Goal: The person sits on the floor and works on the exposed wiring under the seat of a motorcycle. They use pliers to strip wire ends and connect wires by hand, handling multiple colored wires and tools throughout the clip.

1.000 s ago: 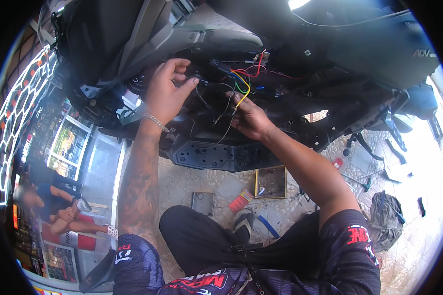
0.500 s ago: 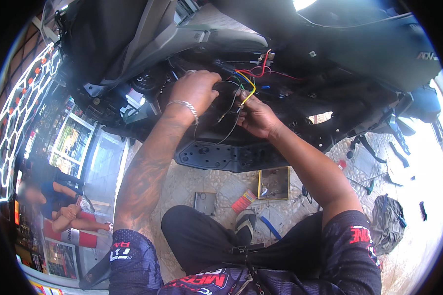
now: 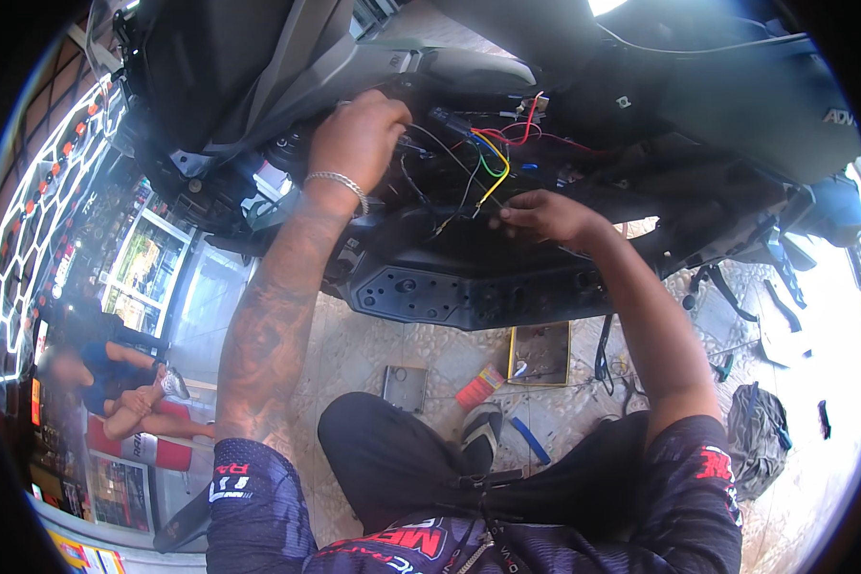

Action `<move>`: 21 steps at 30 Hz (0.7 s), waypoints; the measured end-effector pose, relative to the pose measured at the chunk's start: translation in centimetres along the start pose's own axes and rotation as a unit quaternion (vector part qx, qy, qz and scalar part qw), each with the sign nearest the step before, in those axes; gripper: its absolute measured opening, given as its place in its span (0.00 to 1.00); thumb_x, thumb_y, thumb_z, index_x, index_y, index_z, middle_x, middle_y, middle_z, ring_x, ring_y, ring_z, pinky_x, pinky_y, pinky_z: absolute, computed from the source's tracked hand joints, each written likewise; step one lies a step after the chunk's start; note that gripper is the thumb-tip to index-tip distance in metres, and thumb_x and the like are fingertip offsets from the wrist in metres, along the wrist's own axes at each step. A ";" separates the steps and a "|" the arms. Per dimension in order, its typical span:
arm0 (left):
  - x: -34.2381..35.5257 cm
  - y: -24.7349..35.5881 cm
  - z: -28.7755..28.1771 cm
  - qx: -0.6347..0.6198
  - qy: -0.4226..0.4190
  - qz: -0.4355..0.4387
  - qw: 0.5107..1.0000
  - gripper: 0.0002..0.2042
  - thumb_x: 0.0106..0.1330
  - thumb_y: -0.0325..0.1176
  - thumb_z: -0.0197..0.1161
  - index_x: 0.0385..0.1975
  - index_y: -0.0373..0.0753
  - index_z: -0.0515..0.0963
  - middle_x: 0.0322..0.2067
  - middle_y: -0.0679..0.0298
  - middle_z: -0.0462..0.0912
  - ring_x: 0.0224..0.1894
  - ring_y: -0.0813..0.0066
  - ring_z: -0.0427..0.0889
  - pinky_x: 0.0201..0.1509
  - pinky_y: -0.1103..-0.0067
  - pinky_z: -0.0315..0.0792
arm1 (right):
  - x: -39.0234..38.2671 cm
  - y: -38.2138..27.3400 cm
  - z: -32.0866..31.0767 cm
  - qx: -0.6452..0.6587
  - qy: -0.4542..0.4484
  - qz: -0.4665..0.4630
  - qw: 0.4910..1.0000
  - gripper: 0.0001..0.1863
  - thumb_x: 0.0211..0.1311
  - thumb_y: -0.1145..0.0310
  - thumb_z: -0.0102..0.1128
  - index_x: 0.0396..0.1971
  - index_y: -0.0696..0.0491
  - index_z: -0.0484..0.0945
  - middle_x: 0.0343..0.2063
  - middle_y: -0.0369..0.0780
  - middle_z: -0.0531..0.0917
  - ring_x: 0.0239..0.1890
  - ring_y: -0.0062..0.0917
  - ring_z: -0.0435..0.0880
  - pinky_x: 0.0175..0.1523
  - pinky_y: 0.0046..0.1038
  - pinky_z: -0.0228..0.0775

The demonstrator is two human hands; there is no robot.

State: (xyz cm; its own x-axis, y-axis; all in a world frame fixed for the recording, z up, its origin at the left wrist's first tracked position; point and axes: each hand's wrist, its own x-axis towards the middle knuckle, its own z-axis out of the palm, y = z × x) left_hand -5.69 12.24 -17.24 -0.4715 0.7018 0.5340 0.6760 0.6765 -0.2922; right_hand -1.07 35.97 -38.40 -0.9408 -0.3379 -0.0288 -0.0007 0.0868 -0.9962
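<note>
My left hand (image 3: 354,139) is raised inside the open underside of a dark scooter's bodywork (image 3: 478,67), fingers curled near a grey wire; what they hold is hidden. Red, yellow and green wires (image 3: 493,167) fan out from a black sleeve (image 3: 450,120) right of that hand, with thin loose leads hanging below. My right hand (image 3: 536,215) is just right of the yellow wire's lower end, fingers loosely bent and apart, with nothing clearly in them. A perforated black plate (image 3: 411,297) is below both hands.
On the tiled floor lie a yellow-edged tray (image 3: 539,354), a small metal tray (image 3: 404,387), a red card (image 3: 478,385), a blue strip (image 3: 529,440), black parts (image 3: 727,292) and a grey bag (image 3: 758,435). A seated person (image 3: 115,392) is at the left, near a shopfront.
My left hand turned over and curled, moving right, then rose farther into the bodywork. My right hand has moved right and come away from the yellow wire it was holding.
</note>
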 end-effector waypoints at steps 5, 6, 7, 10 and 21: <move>0.4 -2.6 -1.7 -0.029 0.071 -0.014 0.997 0.07 0.64 0.27 0.69 0.41 0.39 0.87 0.39 0.60 0.86 0.41 0.61 0.88 0.47 0.73 0.80 | -3.0 -2.4 -2.8 -0.135 0.011 0.014 0.991 0.17 0.77 0.57 0.55 0.52 0.53 0.85 0.37 0.37 0.88 0.39 0.18 0.82 0.42 0.25 0.73; 0.4 -3.1 -2.0 -0.033 0.074 -0.021 0.996 0.07 0.64 0.26 0.69 0.41 0.39 0.87 0.39 0.60 0.86 0.40 0.63 0.88 0.46 0.74 0.80 | -3.5 -2.7 -3.1 -0.195 0.020 0.013 0.981 0.17 0.77 0.58 0.55 0.52 0.52 0.85 0.38 0.38 0.88 0.40 0.19 0.83 0.43 0.26 0.74; 0.4 -3.6 -2.3 -0.035 0.078 -0.029 0.996 0.07 0.64 0.26 0.69 0.41 0.38 0.87 0.38 0.60 0.86 0.40 0.65 0.88 0.46 0.75 0.80 | -4.0 -2.9 -3.5 -0.248 0.020 -0.004 0.969 0.17 0.77 0.59 0.55 0.52 0.52 0.85 0.38 0.38 0.89 0.40 0.20 0.85 0.44 0.27 0.75; 0.1 -4.9 -3.2 -0.035 0.082 -0.048 0.995 0.07 0.64 0.26 0.69 0.42 0.39 0.87 0.39 0.62 0.87 0.40 0.67 0.88 0.46 0.75 0.80 | -4.9 -3.5 -4.1 -0.310 0.027 -0.005 0.950 0.16 0.75 0.61 0.55 0.52 0.51 0.85 0.39 0.39 0.89 0.40 0.22 0.87 0.45 0.30 0.77; -1.6 -6.9 -2.7 -0.014 0.077 -0.113 0.991 0.07 0.64 0.28 0.71 0.41 0.39 0.85 0.37 0.63 0.88 0.37 0.69 0.88 0.44 0.75 0.80 | -5.5 -4.1 -4.4 -0.389 0.103 -0.046 0.914 0.14 0.74 0.63 0.52 0.45 0.55 0.85 0.34 0.42 0.87 0.34 0.27 0.87 0.41 0.32 0.78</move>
State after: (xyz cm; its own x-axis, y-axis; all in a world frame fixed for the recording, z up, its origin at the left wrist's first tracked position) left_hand -8.04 5.87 -13.93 -0.5216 0.4898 0.6986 0.5805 0.8038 -0.1301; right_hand 2.60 41.55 -33.85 -0.9683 -0.2010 0.1481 -0.2491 0.7343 -0.6314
